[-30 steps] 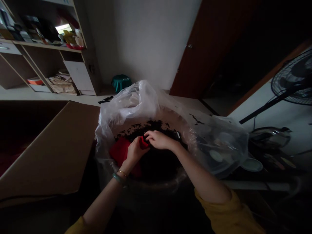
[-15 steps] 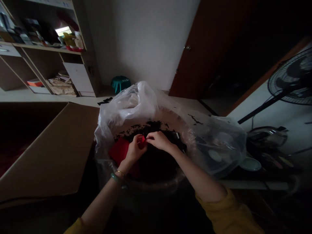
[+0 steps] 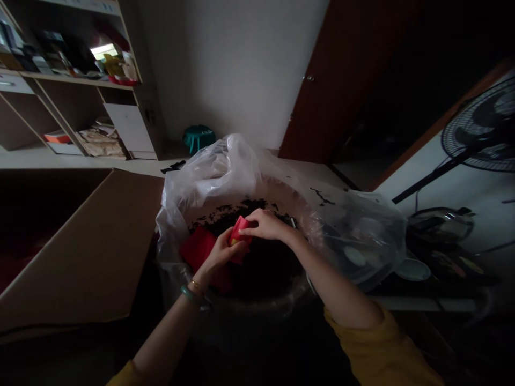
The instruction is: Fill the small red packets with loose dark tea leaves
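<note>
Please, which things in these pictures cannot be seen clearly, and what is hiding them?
Head view:
- Small red piece: the left hand and right hand cover it, so its full shape is unclear.
- Dark loose material: too shadowed to identify.
- Round container: plastic and shadow hide its form.
- Fan: cut off by the right edge.
- Shelf items: too small to name.

Pale tabletop [image 3: 322, 174] with a clear plastic bag [image 3: 354, 236] draped across it, and a small black scrap [image 3: 173, 168] lying beside it.

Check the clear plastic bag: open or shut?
Open: the clear plastic bag gapes wide, with dark granular material showing inside.
</note>
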Tool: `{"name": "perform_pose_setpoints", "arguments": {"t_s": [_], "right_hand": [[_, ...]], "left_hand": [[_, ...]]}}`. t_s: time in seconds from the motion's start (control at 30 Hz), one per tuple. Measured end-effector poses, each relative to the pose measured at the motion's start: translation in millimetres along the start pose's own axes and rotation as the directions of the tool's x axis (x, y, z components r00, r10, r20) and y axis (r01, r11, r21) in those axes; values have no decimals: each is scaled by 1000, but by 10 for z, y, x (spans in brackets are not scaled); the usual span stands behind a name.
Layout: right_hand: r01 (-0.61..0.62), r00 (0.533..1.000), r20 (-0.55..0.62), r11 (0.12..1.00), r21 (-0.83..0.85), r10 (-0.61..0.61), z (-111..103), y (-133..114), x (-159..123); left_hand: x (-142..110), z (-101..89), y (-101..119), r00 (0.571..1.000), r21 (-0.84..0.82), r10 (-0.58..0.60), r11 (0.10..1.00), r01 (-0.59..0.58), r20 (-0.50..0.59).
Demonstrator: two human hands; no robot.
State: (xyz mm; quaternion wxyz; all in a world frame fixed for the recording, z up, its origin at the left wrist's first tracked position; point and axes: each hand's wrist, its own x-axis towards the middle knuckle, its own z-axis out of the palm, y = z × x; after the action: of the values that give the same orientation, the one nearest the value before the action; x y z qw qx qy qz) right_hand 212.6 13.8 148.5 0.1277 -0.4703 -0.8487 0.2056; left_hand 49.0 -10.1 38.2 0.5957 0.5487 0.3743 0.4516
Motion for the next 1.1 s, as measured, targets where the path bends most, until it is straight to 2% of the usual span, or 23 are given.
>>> {"name": "perform_pose_setpoints", "arguments": {"t_s": [0.07, 0.17, 0.27, 0.33, 0.5, 0.57, 0.67, 0.73, 0.83, 0.97, 1.1], "right_hand": [[-3, 997, 75, 998, 71, -2, -17, -4, 3], [-13, 992, 128, 976, 216, -15, -14, 24, 7], [-141, 981, 180, 899, 414, 70, -24, 109, 16], [-210, 969, 217, 847, 488, 116, -52, 179, 22], [-218, 935, 352, 870, 442, 56, -108, 250, 43], [-253, 917, 386, 897, 363, 102, -80, 212, 59], [-298, 913, 347, 930, 215, 213, 2, 127, 83], [-300, 920, 319, 933, 198, 228, 48, 90, 91], [-318, 931, 278, 900, 297, 237, 57, 97, 88], [-336, 939, 223, 840, 425, 263, -31, 190, 76], [-347, 937, 154, 785, 513, 313, -141, 336, 73]], "left_hand": [[-22, 7, 32, 999, -32, -36, 999, 36, 2], [-30, -3, 95, 1000, 16, -22, 1000, 22, 15], [-22, -39, 145, 997, 90, 16, 996, -24, 79], [-18, -69, 151, 993, 130, 37, 990, -51, 109], [-14, -118, 86, 993, 271, 56, 959, -83, 105], [-7, -120, 58, 989, 358, 70, 927, -112, 126], [8, -113, 28, 988, 471, 59, 874, -121, 144], [21, -111, 12, 990, 510, 50, 853, -112, 134], [40, -113, 3, 992, 496, 50, 863, -99, 113], [54, -117, 16, 997, 427, 38, 902, -64, 70], [47, -129, 12, 996, 353, 11, 935, -40, 86]]}}
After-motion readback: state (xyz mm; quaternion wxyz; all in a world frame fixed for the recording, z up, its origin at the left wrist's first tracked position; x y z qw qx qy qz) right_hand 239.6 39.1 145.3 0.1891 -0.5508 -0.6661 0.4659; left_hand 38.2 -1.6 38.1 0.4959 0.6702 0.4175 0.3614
